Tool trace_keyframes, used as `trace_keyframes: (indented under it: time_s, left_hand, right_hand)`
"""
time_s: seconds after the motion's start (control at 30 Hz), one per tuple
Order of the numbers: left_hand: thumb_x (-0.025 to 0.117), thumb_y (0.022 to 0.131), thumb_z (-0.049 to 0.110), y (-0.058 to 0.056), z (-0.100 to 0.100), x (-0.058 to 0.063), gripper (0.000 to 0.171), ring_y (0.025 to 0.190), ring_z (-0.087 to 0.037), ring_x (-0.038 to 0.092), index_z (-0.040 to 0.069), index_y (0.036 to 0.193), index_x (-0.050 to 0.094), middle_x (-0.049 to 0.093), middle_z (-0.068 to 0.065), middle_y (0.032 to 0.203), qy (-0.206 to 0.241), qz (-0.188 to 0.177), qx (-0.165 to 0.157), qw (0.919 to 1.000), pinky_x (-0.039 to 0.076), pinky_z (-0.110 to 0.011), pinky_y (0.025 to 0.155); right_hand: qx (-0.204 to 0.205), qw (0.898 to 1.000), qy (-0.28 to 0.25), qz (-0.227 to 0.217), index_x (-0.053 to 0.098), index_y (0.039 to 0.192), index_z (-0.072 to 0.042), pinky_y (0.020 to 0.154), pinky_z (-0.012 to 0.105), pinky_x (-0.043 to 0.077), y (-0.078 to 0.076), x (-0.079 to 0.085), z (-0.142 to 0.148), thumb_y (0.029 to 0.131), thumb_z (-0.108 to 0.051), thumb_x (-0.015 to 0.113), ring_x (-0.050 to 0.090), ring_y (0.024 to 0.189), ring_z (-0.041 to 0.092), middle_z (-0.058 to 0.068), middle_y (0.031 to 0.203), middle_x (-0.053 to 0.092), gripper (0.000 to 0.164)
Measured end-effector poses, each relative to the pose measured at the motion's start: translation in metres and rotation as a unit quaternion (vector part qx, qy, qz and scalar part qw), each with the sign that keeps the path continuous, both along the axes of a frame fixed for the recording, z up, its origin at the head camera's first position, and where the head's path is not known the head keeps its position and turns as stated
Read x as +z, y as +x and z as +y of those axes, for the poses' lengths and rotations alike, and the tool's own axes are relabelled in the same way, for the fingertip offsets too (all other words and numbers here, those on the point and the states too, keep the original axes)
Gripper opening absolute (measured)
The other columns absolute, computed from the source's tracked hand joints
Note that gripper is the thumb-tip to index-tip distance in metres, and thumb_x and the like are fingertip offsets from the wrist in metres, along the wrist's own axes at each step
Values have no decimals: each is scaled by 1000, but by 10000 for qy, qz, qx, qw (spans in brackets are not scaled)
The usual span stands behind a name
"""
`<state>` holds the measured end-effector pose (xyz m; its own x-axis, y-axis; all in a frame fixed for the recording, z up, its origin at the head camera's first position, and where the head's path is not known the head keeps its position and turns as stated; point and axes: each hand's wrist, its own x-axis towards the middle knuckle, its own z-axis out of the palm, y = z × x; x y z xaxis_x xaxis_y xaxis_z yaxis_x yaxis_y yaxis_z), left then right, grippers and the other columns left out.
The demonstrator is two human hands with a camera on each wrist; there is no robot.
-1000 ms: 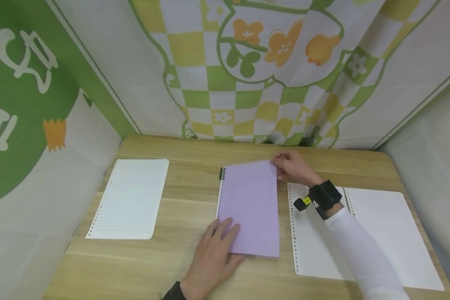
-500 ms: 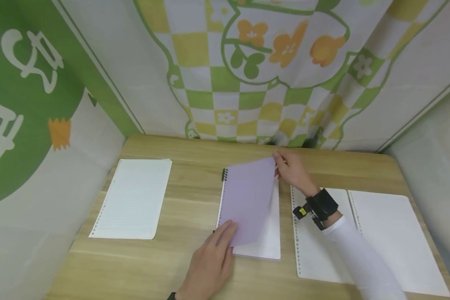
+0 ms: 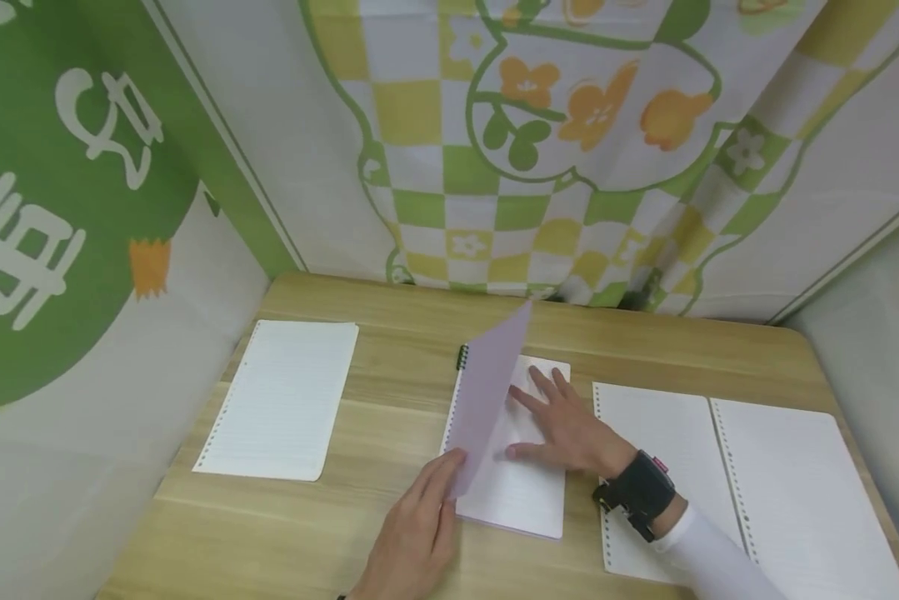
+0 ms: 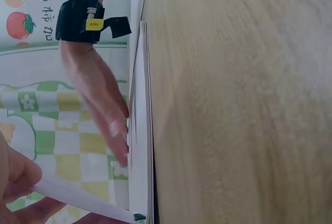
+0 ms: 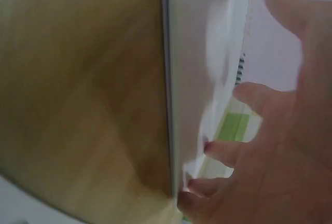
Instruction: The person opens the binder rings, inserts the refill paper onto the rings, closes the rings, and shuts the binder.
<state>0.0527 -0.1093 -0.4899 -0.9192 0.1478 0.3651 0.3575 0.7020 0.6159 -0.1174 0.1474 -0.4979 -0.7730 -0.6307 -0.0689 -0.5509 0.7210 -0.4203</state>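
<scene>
A spiral notebook [image 3: 512, 504] lies on the table with its purple cover [image 3: 486, 392] lifted and standing slantwise, a white page showing beneath. Its dark coil [image 3: 461, 357] shows at the upper left corner. My left hand [image 3: 413, 532] pinches the cover's near edge; in the left wrist view, the thumb lies on one side of the cover [image 4: 78, 197] and fingers on the other. Over the page, my right hand [image 3: 569, 429] has its fingers spread and holds nothing. The right wrist view shows those fingertips [image 5: 251, 94] close to the page, with the cover beyond.
A loose ruled sheet [image 3: 277, 400] with punched holes lies to the left. At the right, two more punched sheets [image 3: 644, 408] lie side by side, partly under the right forearm. A patterned curtain [image 3: 412, 117] hangs behind the wooden table [image 3: 397, 417].
The purple cover has swung up and leftward, baring the page. My right hand has let go of its far corner and come down over the page; my left hand now pinches the near edge.
</scene>
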Motion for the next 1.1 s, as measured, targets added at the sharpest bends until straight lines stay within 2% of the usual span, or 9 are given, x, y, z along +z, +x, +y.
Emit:
trace_keyframes:
  time_s: [0.2,0.37,0.5,0.67,0.73,0.8,0.9,1.0,1.1]
  left_hand:
    - [59,101,-5,2,-6,0,62,132,-31,66,13,158,44,62,-13,150,519,-303,57,9982,58,-45,104]
    - [56,105,-1,3,-15,2,43,132,-34,65,-2,148,50,65,-19,143,1159,-853,327,9891,58,-49,104]
    - [53,109,3,5,-25,6,30,124,-34,69,-6,137,55,69,-18,133,1845,-1235,651,9729,60,-48,100]
    - [53,110,3,3,-38,11,23,112,-15,73,-6,130,60,74,-16,122,2647,-1152,1174,9502,61,-30,96]
    - [54,109,2,0,-43,12,21,100,-9,75,-7,128,60,75,-18,114,2964,-1019,1522,9373,63,-27,85]
    - [57,109,4,-2,-50,12,23,94,-5,74,-5,130,60,74,-17,112,3089,-923,1941,9265,63,-24,79]
    - [66,105,7,-7,-63,11,22,76,-9,75,-3,126,63,73,-19,105,3206,-870,2521,9089,64,-31,62]
    - [73,101,10,-10,-78,11,22,62,-13,74,-2,119,67,75,-23,102,3038,-1065,2903,9011,63,-34,55]
    - [76,99,11,-11,-90,8,20,53,-16,73,-3,112,70,78,-26,97,2664,-1302,3091,9036,60,-31,49]
  right_hand:
    - [21,9988,473,-143,43,165,-21,121,79,23,9,-2,-4,80,-75,79,11,158,63,27,176,16,107]
    - [14,9983,570,-136,42,165,-22,119,80,27,10,-3,-2,79,-75,80,12,158,61,26,177,15,107]
    - [-45,9977,658,-129,42,166,-24,116,80,31,10,-3,1,78,-76,81,11,159,60,24,177,15,109]
    - [-42,9979,649,-41,44,165,-23,116,80,32,10,-2,5,77,-76,81,14,158,61,26,176,17,109]
    - [-18,9979,642,-1,45,164,-22,115,80,33,10,-1,6,77,-75,82,16,158,61,27,176,18,108]
    - [2,9978,663,33,46,164,-21,115,80,34,10,1,7,77,-74,83,17,157,62,28,175,20,108]
    - [10,9976,696,49,46,163,-20,114,79,34,11,2,8,77,-73,83,18,157,62,28,175,21,108]
    - [19,9976,681,79,47,163,-19,114,79,35,11,2,9,76,-74,83,20,156,63,29,174,22,109]
    - [25,9976,686,76,47,163,-19,114,79,36,11,1,11,76,-74,83,19,156,63,29,174,21,109]
